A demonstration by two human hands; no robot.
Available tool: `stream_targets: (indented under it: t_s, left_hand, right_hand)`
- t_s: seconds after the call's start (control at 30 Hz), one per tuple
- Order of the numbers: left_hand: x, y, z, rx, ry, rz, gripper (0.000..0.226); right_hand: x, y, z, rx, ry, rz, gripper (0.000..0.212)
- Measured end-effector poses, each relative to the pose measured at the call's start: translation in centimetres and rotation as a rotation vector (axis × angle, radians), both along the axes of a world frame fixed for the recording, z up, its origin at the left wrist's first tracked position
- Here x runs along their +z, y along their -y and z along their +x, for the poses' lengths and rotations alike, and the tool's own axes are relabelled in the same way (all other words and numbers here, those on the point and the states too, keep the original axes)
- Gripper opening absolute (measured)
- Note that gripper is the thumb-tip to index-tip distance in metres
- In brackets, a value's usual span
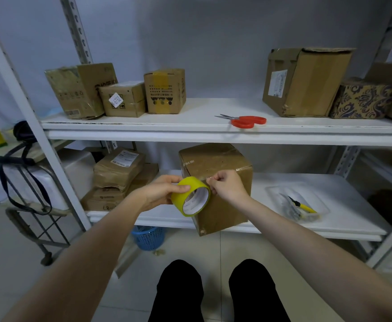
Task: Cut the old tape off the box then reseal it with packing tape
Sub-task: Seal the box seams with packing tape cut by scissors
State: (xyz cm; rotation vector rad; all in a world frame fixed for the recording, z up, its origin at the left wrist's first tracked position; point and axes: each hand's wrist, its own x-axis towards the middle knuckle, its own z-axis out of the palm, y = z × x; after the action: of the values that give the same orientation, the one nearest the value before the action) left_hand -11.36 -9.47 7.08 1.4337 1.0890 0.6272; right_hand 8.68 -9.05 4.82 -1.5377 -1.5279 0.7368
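Observation:
A brown cardboard box [216, 168] stands on the lower shelf, jutting over its front edge. In front of the box my left hand [162, 191] grips a roll of yellow packing tape [190, 196], thumb across its outer face. My right hand [227, 184] has its fingers curled at the roll's upper right rim and pinches at the tape's end there. Red-handled scissors [243, 120] lie on the upper shelf. A yellow utility knife [303, 206] lies in a clear tray [274, 190] on the lower shelf, to the right of the box.
Several cardboard boxes stand on the upper shelf [190, 126], left and right. Stacked parcels [118, 173] sit at the lower shelf's left. A blue basket [148, 238] is on the floor below. A metal cart [39, 219] stands at the left.

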Motion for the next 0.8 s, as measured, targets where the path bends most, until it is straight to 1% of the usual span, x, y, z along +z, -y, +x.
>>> stream_targets:
  t_s: [0.03, 0.1, 0.2, 0.3, 0.43, 0.57, 0.63, 0.73, 0.8]
  left_hand:
    - [0.4, -0.1, 0.2, 0.025, -0.021, 0.021, 0.010]
    - [0.9, -0.4, 0.2, 0.062, -0.110, 0.056, 0.022]
    - [1.0, -0.8, -0.4, 0.096, -0.399, 0.112, 0.031]
    - [1.2, -1.3, -0.2, 0.128, -0.550, 0.142, 0.035]
    - [2.3, -3.1, 0.5, 0.229, -0.594, 0.234, 0.039]
    - [2.5, -5.1, 0.6, 0.289, -0.659, 0.322, 0.033]
    - [2.4, -5.9, 0.9, 0.301, -0.667, 0.326, 0.031]
    - [2.1, -6.8, 1.4, 0.307, -0.681, 0.309, 0.033]
    - [2.0, -7.4, 1.8, 0.328, -0.716, 0.308, 0.032]
  right_hand:
    - [0.0, 0.1, -0.1, -0.011, 0.018, -0.017, 0.037]
    - [0.1, 0.2, -0.1, -0.039, 0.026, -0.044, 0.035]
    - [0.6, 0.2, 0.5, -0.106, 0.027, -0.053, 0.026]
    - [1.3, 0.2, 0.9, -0.138, 0.079, -0.032, 0.024]
    - [2.2, -0.8, 0.9, -0.194, 0.087, 0.014, 0.023]
    - [2.7, -1.9, 0.9, -0.208, 0.108, 0.013, 0.025]
    - [2.7, -2.5, 1.0, -0.214, 0.135, 0.015, 0.027]
    - [3.0, -3.3, 1.2, -0.215, 0.181, -0.003, 0.029]
    - [3.2, -4.1, 1.3, -0.216, 0.221, -0.012, 0.030]
